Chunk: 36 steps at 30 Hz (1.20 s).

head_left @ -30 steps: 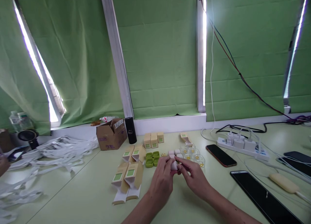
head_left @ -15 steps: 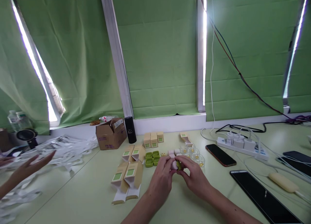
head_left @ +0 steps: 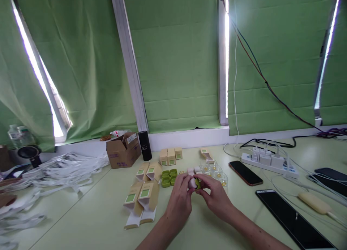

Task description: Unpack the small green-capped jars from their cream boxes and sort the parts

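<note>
White and green small piece [head_left: 192, 183] is between the two hands, in front of a cluster of white pieces [head_left: 191, 170] on the pale table [head_left: 89, 221]. Left hand [head_left: 179, 197]: fingers bent, gripping the white part. Right hand [head_left: 217, 195]: thumb and fingers pinching the green part. Green cups [head_left: 165, 183], two by two, stand just left of the left hand; clear containers [head_left: 218, 173] with yellow centres are beyond the right hand.

Labels: four beige cartons [head_left: 150, 199] left of the cups each show a green square with pale border. Three closed cartons [head_left: 171, 157] behind carry similar squares; any text too small to read. Cardboard box [head_left: 121, 156]: purple print on its side, illegible; white label with dark marks on a flap. Black cylinder [head_left: 145, 145], just beside the box: round white mark, also illegible.
</note>
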Available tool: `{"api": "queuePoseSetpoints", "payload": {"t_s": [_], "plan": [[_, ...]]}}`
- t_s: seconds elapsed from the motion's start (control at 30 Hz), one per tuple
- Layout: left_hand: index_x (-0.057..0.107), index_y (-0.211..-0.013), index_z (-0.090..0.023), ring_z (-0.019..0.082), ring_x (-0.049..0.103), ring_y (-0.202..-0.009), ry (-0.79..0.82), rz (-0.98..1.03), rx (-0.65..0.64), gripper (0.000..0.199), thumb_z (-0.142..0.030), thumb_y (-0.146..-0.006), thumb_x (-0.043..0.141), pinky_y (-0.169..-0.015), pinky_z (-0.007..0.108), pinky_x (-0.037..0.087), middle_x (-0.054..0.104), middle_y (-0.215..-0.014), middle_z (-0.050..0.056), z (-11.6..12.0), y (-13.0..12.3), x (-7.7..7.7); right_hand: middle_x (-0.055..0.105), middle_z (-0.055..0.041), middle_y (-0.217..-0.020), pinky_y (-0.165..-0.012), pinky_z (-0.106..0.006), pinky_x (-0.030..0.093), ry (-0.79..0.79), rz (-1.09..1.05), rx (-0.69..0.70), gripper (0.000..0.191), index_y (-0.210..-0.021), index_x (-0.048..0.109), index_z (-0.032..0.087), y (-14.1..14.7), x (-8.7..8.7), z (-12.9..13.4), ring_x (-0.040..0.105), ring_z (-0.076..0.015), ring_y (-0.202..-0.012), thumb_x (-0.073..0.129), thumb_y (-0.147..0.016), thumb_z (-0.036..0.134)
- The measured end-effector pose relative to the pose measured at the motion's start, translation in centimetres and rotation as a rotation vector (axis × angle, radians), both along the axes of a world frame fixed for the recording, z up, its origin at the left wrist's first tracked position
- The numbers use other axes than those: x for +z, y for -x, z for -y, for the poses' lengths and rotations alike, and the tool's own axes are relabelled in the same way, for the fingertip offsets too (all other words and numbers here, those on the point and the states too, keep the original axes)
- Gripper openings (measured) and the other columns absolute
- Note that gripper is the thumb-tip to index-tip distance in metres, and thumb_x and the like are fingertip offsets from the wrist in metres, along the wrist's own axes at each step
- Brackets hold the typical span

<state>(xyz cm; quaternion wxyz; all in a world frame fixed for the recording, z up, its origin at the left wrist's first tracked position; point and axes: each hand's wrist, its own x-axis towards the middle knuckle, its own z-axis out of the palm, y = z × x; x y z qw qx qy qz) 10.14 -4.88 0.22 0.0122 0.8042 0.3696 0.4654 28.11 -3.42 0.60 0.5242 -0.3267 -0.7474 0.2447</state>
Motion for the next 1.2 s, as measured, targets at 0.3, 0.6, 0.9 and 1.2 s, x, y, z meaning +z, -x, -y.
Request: {"api": "queuePoseSetpoints", "payload": {"t_s": [0.3, 0.6, 0.9, 1.2], "plan": [[0.066, -0.120, -0.020, 0.027, 0.065, -0.115, 0.170, 0.474, -0.022, 0.025, -0.025, -0.096, 0.060, -0.101, 0.046, 0.054, 0.067, -0.121, 0.014, -0.8, 0.8, 1.1, 0.076, -0.0043, -0.088, -0.077, -0.037, 0.063, 0.167, -0.173, -0.058, 0.039, -0.121, 0.069, 0.021, -1.1, -1.3, -1.6, 0.073, -0.0214, -0.078, 0.069, -0.082, 0.025], [0.071, -0.114, -0.009, 0.023, 0.072, -0.113, 0.774, 1.452, -0.472, 0.027, -0.009, -0.087, 0.074, -0.112, 0.037, 0.053, 0.075, -0.117, 0.017, -2.9, 2.2, 1.1, 0.075, -0.0025, -0.083, -0.072, -0.037, 0.061, 0.427, -0.372, 0.094, 0.042, -0.105, 0.064, 0.021, -0.4, -2.2, -2.0, 0.075, -0.0226, -0.076, 0.080, -0.067, 0.027], [0.072, -0.110, -0.008, 0.024, 0.074, -0.112, 0.771, 1.490, -0.516, 0.023, -0.005, -0.087, 0.072, -0.112, 0.041, 0.054, 0.077, -0.114, 0.017, -3.0, 2.3, 0.9, 0.069, 0.0020, -0.083, -0.067, -0.026, 0.050, 0.307, 0.012, 0.111, 0.039, -0.097, 0.063, 0.024, -0.1, -1.8, -0.4, 0.065, -0.0174, -0.075, 0.066, -0.063, 0.005], [0.072, -0.114, -0.015, 0.021, 0.071, -0.113, 0.653, 1.275, -0.334, 0.045, -0.023, -0.074, 0.091, -0.112, 0.038, 0.051, 0.075, -0.119, 0.012, -2.2, 1.9, 0.9, 0.061, 0.0045, -0.081, -0.061, -0.022, 0.042, 0.265, 0.258, 0.112, 0.048, -0.103, 0.059, 0.025, -0.1, -1.6, 1.3, 0.059, -0.0152, -0.071, 0.061, -0.063, -0.003]]}}
